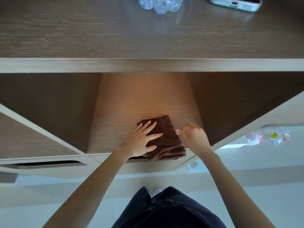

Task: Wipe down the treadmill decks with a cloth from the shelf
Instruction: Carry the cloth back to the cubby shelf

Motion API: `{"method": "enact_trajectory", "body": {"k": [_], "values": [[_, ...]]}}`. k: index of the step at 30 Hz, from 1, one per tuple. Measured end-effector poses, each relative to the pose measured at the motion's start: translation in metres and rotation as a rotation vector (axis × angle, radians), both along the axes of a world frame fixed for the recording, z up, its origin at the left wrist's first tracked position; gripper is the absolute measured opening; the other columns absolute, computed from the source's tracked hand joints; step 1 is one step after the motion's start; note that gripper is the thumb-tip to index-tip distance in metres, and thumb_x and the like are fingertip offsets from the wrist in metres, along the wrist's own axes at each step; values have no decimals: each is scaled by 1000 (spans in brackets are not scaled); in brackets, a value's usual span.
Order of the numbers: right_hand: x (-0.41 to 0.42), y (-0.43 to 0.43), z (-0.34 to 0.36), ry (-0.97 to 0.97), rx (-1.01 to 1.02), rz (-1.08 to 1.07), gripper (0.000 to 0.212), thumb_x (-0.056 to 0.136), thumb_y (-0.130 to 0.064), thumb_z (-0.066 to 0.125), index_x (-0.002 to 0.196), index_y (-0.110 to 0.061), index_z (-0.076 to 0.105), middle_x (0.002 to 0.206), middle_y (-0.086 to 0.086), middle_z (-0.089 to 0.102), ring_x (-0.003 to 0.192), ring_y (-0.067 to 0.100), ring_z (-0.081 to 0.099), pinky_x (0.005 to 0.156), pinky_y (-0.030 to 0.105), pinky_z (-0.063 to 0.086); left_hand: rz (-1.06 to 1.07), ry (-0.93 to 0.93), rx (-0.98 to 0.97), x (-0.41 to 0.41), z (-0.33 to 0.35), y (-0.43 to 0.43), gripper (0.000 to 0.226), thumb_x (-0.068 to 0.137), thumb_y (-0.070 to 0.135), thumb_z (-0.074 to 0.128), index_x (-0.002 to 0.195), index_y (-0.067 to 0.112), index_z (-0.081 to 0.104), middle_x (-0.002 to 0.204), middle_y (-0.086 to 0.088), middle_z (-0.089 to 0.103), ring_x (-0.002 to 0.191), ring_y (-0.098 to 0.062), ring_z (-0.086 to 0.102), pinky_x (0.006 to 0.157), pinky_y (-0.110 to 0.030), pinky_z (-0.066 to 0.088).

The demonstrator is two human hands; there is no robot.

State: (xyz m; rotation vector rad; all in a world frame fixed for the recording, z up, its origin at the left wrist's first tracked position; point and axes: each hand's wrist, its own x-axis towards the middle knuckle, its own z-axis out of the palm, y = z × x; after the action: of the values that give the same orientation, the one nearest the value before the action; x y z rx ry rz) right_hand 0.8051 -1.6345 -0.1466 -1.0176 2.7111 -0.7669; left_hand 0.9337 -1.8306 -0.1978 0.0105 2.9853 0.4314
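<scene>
Well, dark brown folded terry cloth (166,142) sits at the front lip of the pale wooden shelf bay (131,99), near corner overhanging. Likely soft, light, floppy; layers may fall open, so pinch through the whole stack at the overhang; left hand (144,137) lies flat on it, fingers spread; right hand (192,134), blurred, just beside its right edge, grip unreadable

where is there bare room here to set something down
The top board is bare left of and in front of the crumpled plastic and phone. The compartment floor is free left of and behind the brown cloth. The left hand and right hand crowd its front right.
</scene>
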Motion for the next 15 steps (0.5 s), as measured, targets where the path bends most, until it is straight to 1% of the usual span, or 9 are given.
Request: {"method": "enact_trajectory", "body": {"k": [2, 3, 5, 6, 7, 9, 11, 13, 15], "values": [[-4, -10, 4, -36, -60, 26, 14, 90, -19, 59, 87, -15, 72, 91, 0, 64, 73, 22, 61, 60, 27, 39, 59, 23, 10, -5, 5, 4, 42, 95, 43, 42, 137, 40, 38, 157, 6, 4, 144, -13, -3, 116, -35, -4], [-5, -15, 4, -82, -55, 6, 14, 90, -17, 58, 94, -17, 71, 97, 1, 67, 79, 21, 63, 64, 28, 43, 128, 72, 11, -8, 8, 11, 37, 96, 40, 40, 132, 34, 45, 157, 2, 14, 144, -15, 6, 117, -36, 0], [-9, -22, 1, -232, 37, -82, 18, 89, -19, 59, 105, -19, 68, 103, 3, 69, 90, 22, 65, 77, 29, 48, 323, 175, 54, -14, 9, 29, 35, 98, 37, 36, 125, 20, 50, 151, -6, 31, 142, -17, 19, 116, -36, 6], [-11, -24, 0, -307, 85, -117, 20, 89, -21, 61, 107, -18, 66, 104, 4, 69, 95, 22, 64, 81, 29, 47, 402, 189, 86, -15, 8, 38, 40, 98, 38, 36, 128, 14, 47, 150, -8, 32, 142, -18, 20, 116, -36, 7], [-12, -26, -2, -365, 111, -137, 22, 88, -23, 63, 108, -16, 64, 105, 5, 69, 97, 22, 63, 82, 28, 45, 439, 186, 95, -15, 5, 45, 46, 98, 40, 34, 134, 12, 42, 151, -10, 30, 142, -19, 18, 117, -36, 7], [-10, -29, -4, -442, 117, -128, 25, 88, -25, 64, 109, -13, 59, 104, 7, 66, 96, 22, 60, 79, 26, 42, 423, 167, 16, -11, -3, 53, 58, 98, 46, 27, 145, 12, 27, 155, -11, 18, 145, -21, 8, 118, -39, 3], [-6, -31, -6, -490, 114, -99, 27, 88, -25, 65, 109, -12, 55, 101, 6, 62, 91, 18, 56, 76, 25, 39, 380, 151, -79, -7, -9, 54, 62, 98, 48, 21, 148, 13, 18, 157, -11, 12, 145, -22, 3, 118, -41, 1], [-5, -31, -4, -541, 50, -86, 25, 85, -22, 68, 103, -13, 53, 97, 4, 62, 86, 14, 55, 71, 22, 38, 358, 153, -113, -5, -11, 51, 64, 96, 50, 16, 148, 12, 18, 156, -12, 15, 145, -23, 6, 118, -42, 4], [-12, -28, 2, -534, -83, -105, 22, 83, -17, 70, 95, -16, 52, 91, -1, 62, 79, 10, 55, 64, 17, 39, 335, 167, -122, -4, -10, 47, 65, 96, 51, 16, 147, 13, 22, 154, -12, 22, 143, -24, 15, 117, -43, 12]]}}
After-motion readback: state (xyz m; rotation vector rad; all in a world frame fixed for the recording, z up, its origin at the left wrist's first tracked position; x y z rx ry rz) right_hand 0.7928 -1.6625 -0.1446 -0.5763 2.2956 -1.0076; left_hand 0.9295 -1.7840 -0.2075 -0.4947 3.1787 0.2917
